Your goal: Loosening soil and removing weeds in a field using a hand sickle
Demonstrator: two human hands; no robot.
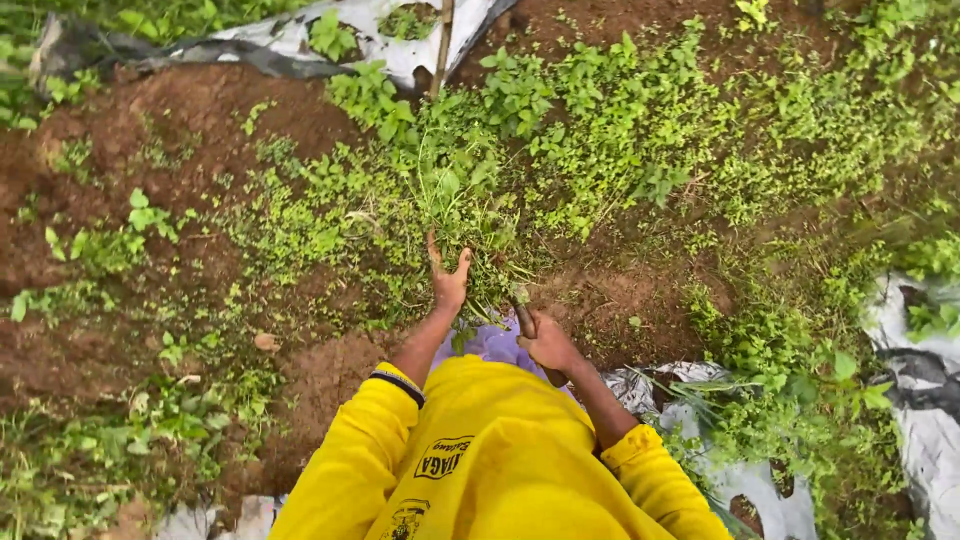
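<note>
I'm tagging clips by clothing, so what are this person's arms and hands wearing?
Both hands, the left hand and right hand, are bare, with no gloves. The sleeves are bright yellow and pushed up toward the elbows; the left one ends in a dark ribbed cuff. The same yellow garment carries dark printed markings on its front.
</note>
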